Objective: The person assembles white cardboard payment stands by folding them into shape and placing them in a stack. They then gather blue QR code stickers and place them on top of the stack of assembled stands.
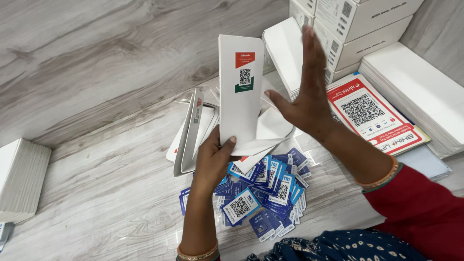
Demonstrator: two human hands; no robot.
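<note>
Left hand (215,157) clamped on the bottom edge of a tall white folded card (240,92), thumb on the front face, fingers behind. Card stands upright, front toward the camera, with a small red, white and green label with a square code near its top.

Right hand (307,94) at 3 o'clock of the card, open flat, fingers together pointing up, thumb spread toward the card; holds nothing. Can't tell whether the thumb touches the card's edge. Red sleeve and bangles on that arm, bangles on the left wrist too.

At 6 o'clock of the card, under both hands, a loose pile of small blue and white code cards (263,191) on the grey wood-grain table (111,193). At 9 o'clock of the left hand, more white folded cards (189,130) standing half open, leaning together. Behind the held card, some flat white sheets (278,123).

At 2 o'clock, stacked white boxes (357,29). At 3 o'clock, a red and white printed sheet (369,113) with a large code, lying on other sheets. Far right, a thick white stack (418,92). Far left edge, another white stack (21,176).
</note>
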